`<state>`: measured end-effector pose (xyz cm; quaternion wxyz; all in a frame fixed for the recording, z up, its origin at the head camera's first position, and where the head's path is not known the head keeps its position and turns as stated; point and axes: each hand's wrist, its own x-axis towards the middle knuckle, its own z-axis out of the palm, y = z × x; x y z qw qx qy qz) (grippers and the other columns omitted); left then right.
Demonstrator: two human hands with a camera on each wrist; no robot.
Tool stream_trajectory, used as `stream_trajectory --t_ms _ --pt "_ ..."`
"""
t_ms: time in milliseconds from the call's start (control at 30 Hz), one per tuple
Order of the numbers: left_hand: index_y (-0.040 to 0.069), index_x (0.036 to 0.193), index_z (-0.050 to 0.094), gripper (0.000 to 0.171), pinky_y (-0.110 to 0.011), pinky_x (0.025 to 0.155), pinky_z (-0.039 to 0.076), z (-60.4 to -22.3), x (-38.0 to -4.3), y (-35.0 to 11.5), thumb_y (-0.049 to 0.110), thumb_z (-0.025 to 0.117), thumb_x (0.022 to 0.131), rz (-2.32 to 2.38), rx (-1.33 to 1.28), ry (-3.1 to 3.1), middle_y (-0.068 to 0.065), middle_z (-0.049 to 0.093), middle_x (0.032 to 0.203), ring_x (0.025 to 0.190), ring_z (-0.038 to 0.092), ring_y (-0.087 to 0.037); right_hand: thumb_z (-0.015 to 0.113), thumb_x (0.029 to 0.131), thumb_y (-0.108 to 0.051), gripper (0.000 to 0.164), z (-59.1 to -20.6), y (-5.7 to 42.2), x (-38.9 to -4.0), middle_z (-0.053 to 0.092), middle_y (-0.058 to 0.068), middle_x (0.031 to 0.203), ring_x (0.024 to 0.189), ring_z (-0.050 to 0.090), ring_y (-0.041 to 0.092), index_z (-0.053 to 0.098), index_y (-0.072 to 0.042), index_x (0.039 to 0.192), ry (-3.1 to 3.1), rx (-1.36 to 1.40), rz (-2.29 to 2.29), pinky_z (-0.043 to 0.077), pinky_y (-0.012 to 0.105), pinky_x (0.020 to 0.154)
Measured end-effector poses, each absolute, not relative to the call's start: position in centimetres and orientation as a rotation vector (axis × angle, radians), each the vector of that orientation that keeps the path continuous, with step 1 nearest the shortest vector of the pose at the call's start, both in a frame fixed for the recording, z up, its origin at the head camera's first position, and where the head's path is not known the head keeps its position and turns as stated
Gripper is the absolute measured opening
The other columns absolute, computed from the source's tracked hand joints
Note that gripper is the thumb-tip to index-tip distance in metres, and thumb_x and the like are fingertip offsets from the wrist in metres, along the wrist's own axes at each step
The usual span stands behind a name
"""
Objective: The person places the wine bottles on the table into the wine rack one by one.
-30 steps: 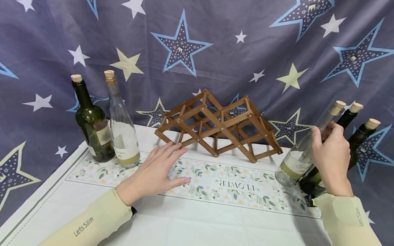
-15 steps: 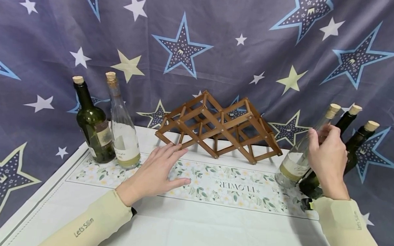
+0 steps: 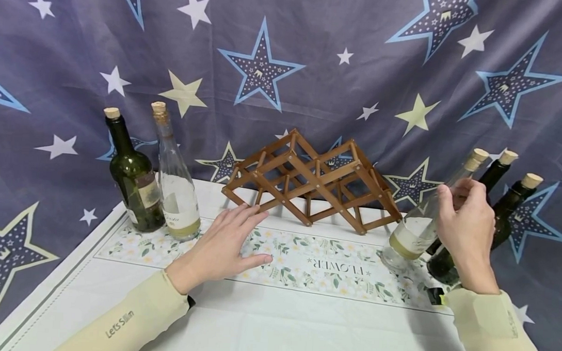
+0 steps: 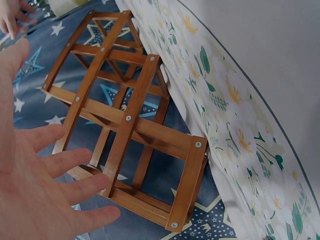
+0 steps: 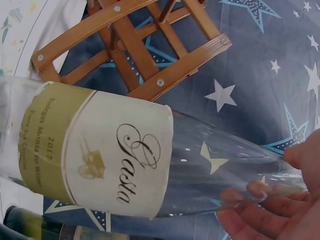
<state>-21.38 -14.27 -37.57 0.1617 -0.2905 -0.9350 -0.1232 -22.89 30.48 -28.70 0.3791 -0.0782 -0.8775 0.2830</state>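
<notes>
My right hand (image 3: pixel 469 228) grips a clear glass wine bottle (image 3: pixel 411 237) by its neck, fingers and thumb curled round it. The bottle leans, its corked top to the right and its base to the left. Its cream and olive label (image 5: pixel 115 155) fills much of the right wrist view. A brown wooden lattice wine rack (image 3: pixel 315 184) stands at the back middle. My left hand (image 3: pixel 218 245) is spread, palm down, in front of the rack's left part; whether its fingertips touch the wood I cannot tell. The left wrist view shows its fingers (image 4: pixel 80 187) straight beside the rack.
Two corked bottles stand at the left: a dark green one (image 3: pixel 138 191) and a clear one (image 3: pixel 178 197). Two dark green corked bottles (image 3: pixel 514 199) stand at the right behind my right hand. A floral runner (image 3: pixel 306 259) crosses the white table (image 3: pixel 280 325); a star-patterned curtain (image 3: pixel 313 52) hangs behind.
The clear bottle in my right hand has tilted further, its base swinging left toward the rack. My right hand has shifted slightly left. My left hand has stayed in place.
</notes>
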Motion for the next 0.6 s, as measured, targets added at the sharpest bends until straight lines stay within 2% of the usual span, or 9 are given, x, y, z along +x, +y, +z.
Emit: stream_trajectory --t_ms 133,400,600 --pt "0.026 0.160 0.026 0.093 -0.059 0.116 0.011 -37.6 -21.4 -14.3 0.079 0.046 0.086 -0.360 -0.836 -2.661 -0.002 0.027 0.161 0.149 0.016 -0.030 0.047 0.101 -0.047 0.053 -28.5 29.9 -22.6 0.062 0.010 0.117 0.100 0.058 0.024 0.050 -0.006 0.134 -2.237 -0.195 0.739 0.041 0.043 0.082" --pt "0.025 0.159 0.028 0.093 -0.062 0.114 0.014 -37.6 -21.3 -14.3 0.079 0.048 0.086 -0.369 -0.847 -2.625 -0.007 0.032 0.159 0.148 0.019 -0.031 0.051 0.100 -0.048 0.052 -28.6 29.1 -22.0 0.063 0.004 0.110 0.085 0.047 -0.010 0.053 -0.006 0.129 -2.178 -0.141 0.787 0.036 0.020 0.075" --pt "0.025 0.159 0.028 0.093 -0.062 0.114 0.015 -37.4 -21.3 -14.2 0.078 0.049 0.086 -0.382 -0.854 -2.621 -0.006 0.030 0.160 0.148 0.018 -0.032 0.055 0.099 -0.043 0.045 -28.6 28.1 -21.6 0.061 -0.008 0.096 0.082 0.051 -0.008 0.056 -0.003 0.120 -2.085 -0.063 0.866 0.036 0.015 0.074"
